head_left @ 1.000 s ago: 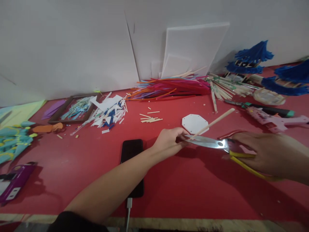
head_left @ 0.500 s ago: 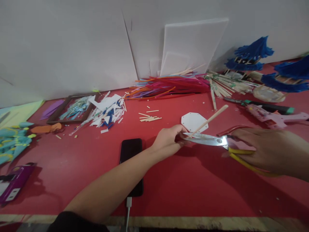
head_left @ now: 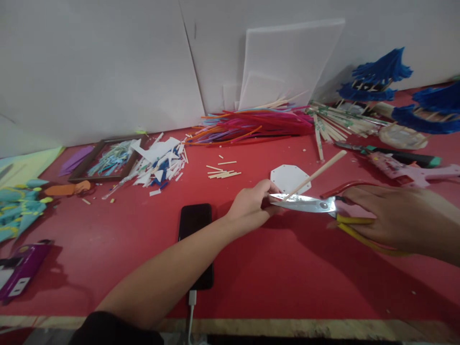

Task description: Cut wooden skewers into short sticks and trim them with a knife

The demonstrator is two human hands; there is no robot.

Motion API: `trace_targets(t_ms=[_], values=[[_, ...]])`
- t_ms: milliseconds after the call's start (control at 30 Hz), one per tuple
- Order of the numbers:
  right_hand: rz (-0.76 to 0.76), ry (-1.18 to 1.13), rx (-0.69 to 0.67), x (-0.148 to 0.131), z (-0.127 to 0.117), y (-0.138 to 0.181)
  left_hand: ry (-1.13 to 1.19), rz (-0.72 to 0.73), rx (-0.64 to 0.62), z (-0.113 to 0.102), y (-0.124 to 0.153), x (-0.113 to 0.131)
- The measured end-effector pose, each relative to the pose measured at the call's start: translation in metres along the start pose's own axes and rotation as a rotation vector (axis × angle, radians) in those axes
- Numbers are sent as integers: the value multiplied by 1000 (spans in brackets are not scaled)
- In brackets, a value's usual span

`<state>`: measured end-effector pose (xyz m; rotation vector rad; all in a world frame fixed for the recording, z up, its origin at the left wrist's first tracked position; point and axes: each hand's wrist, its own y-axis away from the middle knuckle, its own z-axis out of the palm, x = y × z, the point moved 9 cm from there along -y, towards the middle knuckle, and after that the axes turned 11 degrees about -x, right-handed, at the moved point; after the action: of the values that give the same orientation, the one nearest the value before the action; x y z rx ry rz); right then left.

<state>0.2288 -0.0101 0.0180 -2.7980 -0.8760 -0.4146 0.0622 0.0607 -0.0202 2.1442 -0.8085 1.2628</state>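
My left hand (head_left: 250, 208) pinches the near end of a thin wooden stick (head_left: 318, 173) that slants up to the right over the red table (head_left: 273, 268). My right hand (head_left: 391, 219) grips the red and yellow handles of a pair of scissors (head_left: 312, 204). The steel blades point left and cross the stick close to my left fingertips. A white octagonal card (head_left: 289, 176) lies just behind the blades.
A black phone (head_left: 196, 239) on a charging cable lies near my left forearm. White scraps (head_left: 158, 165), short stick pieces (head_left: 221, 172), coloured strips (head_left: 258, 125), chopsticks, a pink glue gun (head_left: 413, 172), blue fringed pieces (head_left: 381, 76) and white boards (head_left: 287, 62) crowd the back. A purple tool (head_left: 19, 273) lies left.
Both hands, stick and scissors have stayed almost in place; the scissors shifted slightly left and up along the stick. The view tilted a little.
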Motion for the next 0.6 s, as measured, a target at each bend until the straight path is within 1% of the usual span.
trace_targets(t_ms=[67, 100, 133, 200, 300, 333, 467, 500, 600], values=[[-201, 79, 93, -18, -13, 1, -5, 6, -4, 0, 0, 0], [-263, 104, 125, -24, -16, 2, -8, 6, -6, 0, 0, 0], [-277, 107, 138, -25, -18, 2, -9, 5, -7, 0, 0, 0], [-263, 89, 130, -22, -16, 0, -7, -1, -9, 0, 0, 0], [-229, 84, 84, -19, -3, 1, 19, -13, -10, 0, -2, -1], [-199, 83, 63, -17, 3, 1, 30, -14, -9, 1, -2, -2], [23, -8, -57, 5, 23, 1, 36, -1, 2, 1, -3, -4], [58, -27, -91, 9, 27, 1, 32, 4, 7, 0, -2, -3], [68, -53, -171, 9, 36, 1, 30, 14, 11, -1, -1, -1]])
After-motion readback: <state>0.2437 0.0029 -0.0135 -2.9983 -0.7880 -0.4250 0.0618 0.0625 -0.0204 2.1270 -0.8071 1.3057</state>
